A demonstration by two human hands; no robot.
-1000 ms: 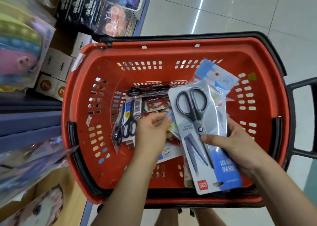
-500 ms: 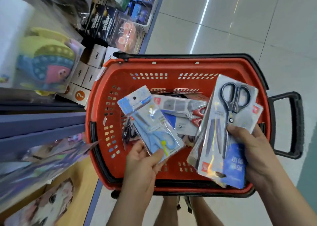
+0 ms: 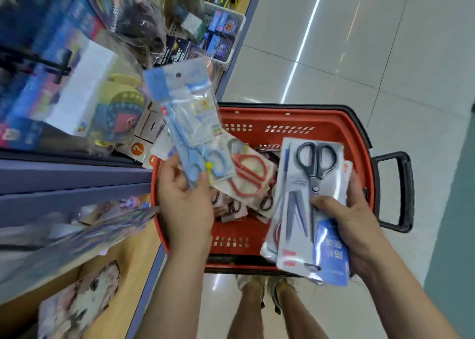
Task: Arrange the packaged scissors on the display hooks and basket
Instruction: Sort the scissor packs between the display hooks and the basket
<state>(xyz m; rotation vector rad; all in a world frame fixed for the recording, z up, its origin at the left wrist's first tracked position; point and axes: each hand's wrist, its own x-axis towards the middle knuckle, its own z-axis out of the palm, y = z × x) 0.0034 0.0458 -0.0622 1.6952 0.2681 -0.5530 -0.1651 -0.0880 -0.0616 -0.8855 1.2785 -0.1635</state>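
Note:
My left hand [image 3: 186, 207] pinches the lower end of a blue scissors pack [image 3: 187, 122], lifted above the left rim of the red basket [image 3: 295, 122] and tilted toward the shelf. My right hand [image 3: 349, 223] grips a stack of black scissors packs [image 3: 308, 205] over the basket's right side, thumb across the front pack. Inside the basket lie a red-handled scissors pack [image 3: 248, 174] and several smaller packs with dark handles [image 3: 234, 207].
Display shelves [image 3: 64, 174] with boxed toys and plastic-wrapped goods fill the left side, blurred. A white bin of small boxes [image 3: 221, 30] stands at the shelf's far end. The basket's black handle [image 3: 401, 192] sticks out right over the tiled aisle floor [image 3: 385, 55]. My feet [image 3: 264, 292] show below.
My left hand has taken the blue scissors pack out of the basket and raised it up and left toward the shelf. My right hand keeps its stack of black scissors packs, now more upright.

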